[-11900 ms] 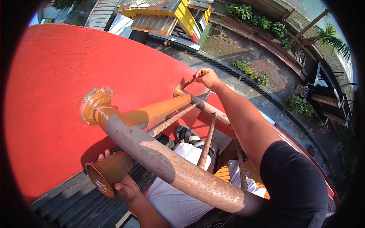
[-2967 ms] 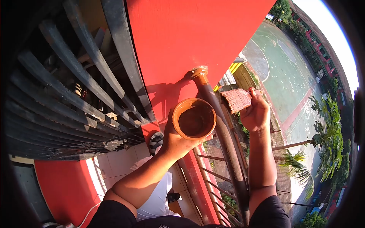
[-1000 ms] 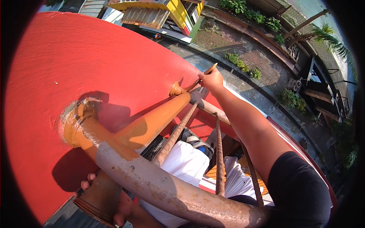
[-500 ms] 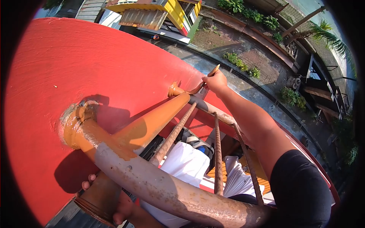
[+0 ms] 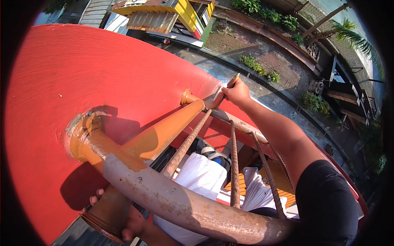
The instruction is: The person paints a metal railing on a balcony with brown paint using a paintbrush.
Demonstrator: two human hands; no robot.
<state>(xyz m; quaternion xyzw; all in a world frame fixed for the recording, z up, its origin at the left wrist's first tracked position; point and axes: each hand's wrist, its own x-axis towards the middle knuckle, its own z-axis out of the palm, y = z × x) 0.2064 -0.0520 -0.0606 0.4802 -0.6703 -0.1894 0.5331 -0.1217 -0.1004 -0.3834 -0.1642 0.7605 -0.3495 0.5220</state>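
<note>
My right hand (image 5: pixel 238 93) is closed around the wooden handle of a paintbrush (image 5: pixel 233 80). The lower end of the brush meets the far metal pipe (image 5: pixel 221 115) close to where the orange-coated crosspiece (image 5: pixel 166 129) joins it. At lower left, my left hand (image 5: pixel 134 223) wraps around a brown-stained can (image 5: pixel 108 211), under the near pipe (image 5: pixel 164 196). The can's inside is hidden from view. Wet-looking orange paint covers the near pipe's wall end (image 5: pixel 84 141); farther along, the pipe is grey and rusty.
A curved red wall (image 5: pixel 123 69) fills the left side. Ribbed rusty bars (image 5: pixel 234 164) span the two pipes, with my white-clothed legs (image 5: pixel 201 174) below. Far beneath lie a paved yard (image 5: pixel 250 45), a drain, plants and a yellow-painted structure (image 5: pixel 186 14).
My right hand has moved slightly right and down with the paintbrush, which now stands more steeply against the far pipe. My left hand and the can have hardly moved.
</note>
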